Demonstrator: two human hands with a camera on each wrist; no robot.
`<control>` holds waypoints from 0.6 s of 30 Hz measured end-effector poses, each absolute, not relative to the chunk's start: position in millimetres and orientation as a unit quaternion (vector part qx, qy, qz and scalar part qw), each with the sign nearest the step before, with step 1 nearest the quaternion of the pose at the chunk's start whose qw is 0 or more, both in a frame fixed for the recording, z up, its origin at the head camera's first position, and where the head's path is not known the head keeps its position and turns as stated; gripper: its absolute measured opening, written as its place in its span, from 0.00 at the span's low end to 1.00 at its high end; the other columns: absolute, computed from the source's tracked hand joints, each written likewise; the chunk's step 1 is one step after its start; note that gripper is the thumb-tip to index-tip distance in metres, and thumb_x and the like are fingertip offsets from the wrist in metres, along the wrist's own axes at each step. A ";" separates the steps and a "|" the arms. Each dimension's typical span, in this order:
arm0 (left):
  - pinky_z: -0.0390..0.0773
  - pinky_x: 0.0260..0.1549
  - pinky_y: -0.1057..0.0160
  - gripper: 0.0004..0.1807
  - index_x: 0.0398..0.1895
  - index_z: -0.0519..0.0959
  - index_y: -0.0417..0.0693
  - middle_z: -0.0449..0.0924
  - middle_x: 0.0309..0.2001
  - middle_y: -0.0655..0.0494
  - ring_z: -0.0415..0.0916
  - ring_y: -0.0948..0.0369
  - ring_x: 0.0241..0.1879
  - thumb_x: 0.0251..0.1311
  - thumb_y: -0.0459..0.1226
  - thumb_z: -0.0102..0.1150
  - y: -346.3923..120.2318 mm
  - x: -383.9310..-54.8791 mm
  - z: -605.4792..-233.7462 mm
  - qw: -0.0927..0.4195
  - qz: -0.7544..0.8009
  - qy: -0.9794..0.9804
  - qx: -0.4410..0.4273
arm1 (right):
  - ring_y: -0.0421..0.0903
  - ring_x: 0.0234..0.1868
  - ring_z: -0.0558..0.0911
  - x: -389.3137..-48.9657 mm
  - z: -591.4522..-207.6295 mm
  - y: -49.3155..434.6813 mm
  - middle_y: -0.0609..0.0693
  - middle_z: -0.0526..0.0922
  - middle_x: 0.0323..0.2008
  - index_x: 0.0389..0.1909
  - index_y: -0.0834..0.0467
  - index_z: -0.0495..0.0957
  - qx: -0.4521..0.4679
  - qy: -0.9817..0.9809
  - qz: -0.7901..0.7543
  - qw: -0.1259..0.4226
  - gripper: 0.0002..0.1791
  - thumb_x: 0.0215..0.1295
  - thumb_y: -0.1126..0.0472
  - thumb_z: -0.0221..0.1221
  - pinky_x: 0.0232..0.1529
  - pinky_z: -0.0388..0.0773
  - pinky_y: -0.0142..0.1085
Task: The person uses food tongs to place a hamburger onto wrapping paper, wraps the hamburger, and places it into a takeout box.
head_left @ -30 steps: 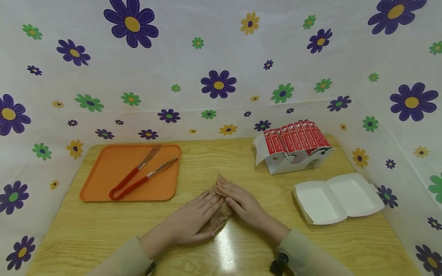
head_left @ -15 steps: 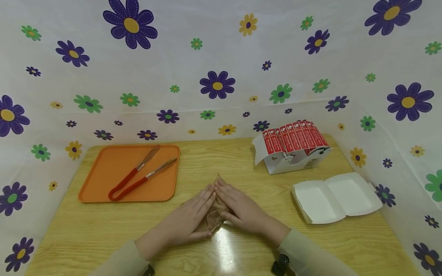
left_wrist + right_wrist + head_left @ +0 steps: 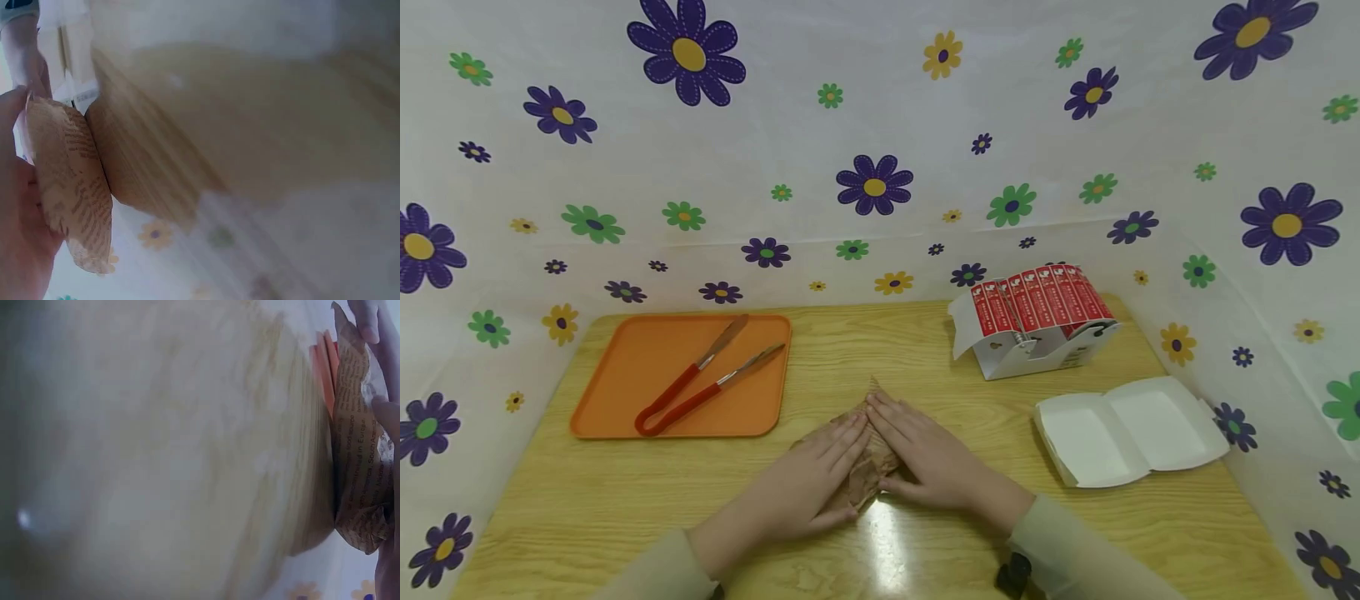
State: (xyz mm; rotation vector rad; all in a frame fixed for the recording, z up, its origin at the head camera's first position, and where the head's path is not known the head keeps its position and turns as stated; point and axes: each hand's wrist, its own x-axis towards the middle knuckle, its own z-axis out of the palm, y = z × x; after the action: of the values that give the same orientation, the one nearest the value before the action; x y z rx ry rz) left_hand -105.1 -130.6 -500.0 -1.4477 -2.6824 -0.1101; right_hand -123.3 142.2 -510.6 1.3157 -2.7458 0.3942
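Care needed: soft and easy to squash

The left hand [image 3: 808, 479] lies with its fingers straight, pressing on one side of a brown paper parcel [image 3: 871, 467]. The right hand [image 3: 928, 454] rests on the other side, and its fingers are straight too. Neither hand is curled round the parcel. It sits between the two hands and partly under them, in the middle of the tabletop [image 3: 880, 333].

The paper is crumpled, with words printed on it. What is inside is hidden, so I cannot tell how heavy it is, but I think it is light. The paper should bend easily and may rip if pulled hard. It looks more dry than slippery. A good way to hold it would be by both long sides, with flat, gentle hands. The thin point at the far end looks weak, so pinching just there might tear it.

Further out, on the left, red-handled tongs [image 3: 691, 407] lie on an orange tray [image 3: 632, 358]. On the right is a white box [image 3: 1165, 425], spread wide, and behind it a white carton with a red top [image 3: 1037, 300]. Flowery cloth [image 3: 775, 142] stands round the back and sides
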 end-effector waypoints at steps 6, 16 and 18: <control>0.59 0.83 0.48 0.52 0.85 0.49 0.35 0.43 0.86 0.39 0.46 0.46 0.86 0.76 0.65 0.46 -121.5 -103.4 -505.1 0.052 -0.025 -0.886 -0.459 | 0.52 0.88 0.46 -131.0 -502.9 146.3 0.57 0.45 0.87 0.86 0.61 0.44 0.435 -0.897 0.078 0.031 0.53 0.76 0.32 0.52 0.87 0.50 0.50; 0.53 0.85 0.51 0.50 0.86 0.47 0.35 0.40 0.86 0.39 0.42 0.47 0.87 0.78 0.64 0.42 -102.1 -115.8 -505.9 0.033 -0.001 -0.892 -0.451 | 0.52 0.88 0.48 -144.8 -497.2 163.4 0.58 0.47 0.87 0.86 0.62 0.45 0.443 -0.892 0.083 0.020 0.49 0.79 0.38 0.52 0.87 0.50 0.50; 0.53 0.85 0.51 0.51 0.86 0.46 0.36 0.39 0.87 0.39 0.41 0.47 0.87 0.78 0.64 0.42 -101.3 -116.1 -505.3 0.026 0.000 -0.893 -0.449 | 0.52 0.88 0.49 -146.3 -496.8 165.4 0.58 0.47 0.87 0.86 0.62 0.45 0.446 -0.890 0.091 0.016 0.49 0.79 0.39 0.52 0.87 0.50 0.50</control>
State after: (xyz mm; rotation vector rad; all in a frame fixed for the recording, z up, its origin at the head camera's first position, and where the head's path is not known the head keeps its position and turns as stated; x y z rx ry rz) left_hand -116.1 -101.3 -505.3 -1.3893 -2.7603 0.0003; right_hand -146.3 165.4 -496.8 1.3856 -2.7696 0.2838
